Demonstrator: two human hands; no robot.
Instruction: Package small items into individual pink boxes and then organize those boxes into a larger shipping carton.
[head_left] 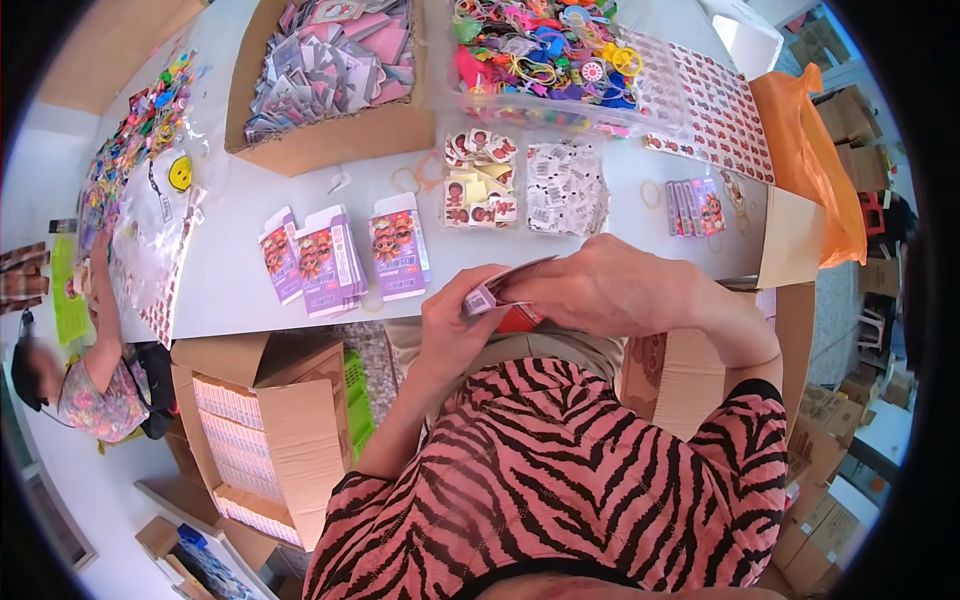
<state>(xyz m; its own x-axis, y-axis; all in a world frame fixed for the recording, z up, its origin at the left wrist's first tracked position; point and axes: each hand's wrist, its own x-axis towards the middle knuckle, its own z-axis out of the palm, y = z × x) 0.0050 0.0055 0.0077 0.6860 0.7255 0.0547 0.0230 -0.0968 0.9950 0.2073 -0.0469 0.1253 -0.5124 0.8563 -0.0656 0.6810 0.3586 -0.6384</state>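
Just in front of my body, at the table's near edge, my left hand (455, 325) grips a small purple cardboard box (480, 300) that is tilted and partly covered by my fingers. My right hand (610, 287) is closed at the box's other side; its fingertips are mostly hidden. A red patch shows just under the hands. Flat purple printed boxes (330, 260) lie in overlapping stacks to the left. Beyond my hands sit a pile of small printed cutout cards (480, 185) and a pile of white printed packets (566, 188). Several filled-looking small boxes (694, 207) stand in a row to the right.
A carton (330, 145) of grey and pink packets and a clear bin (560, 110) of colourful trinkets stand at the back. Sticker sheets (725, 130) and an orange bag (815, 160) lie right. An open carton (300, 440) of boxes stands lower left; another person (100, 395) works at far left.
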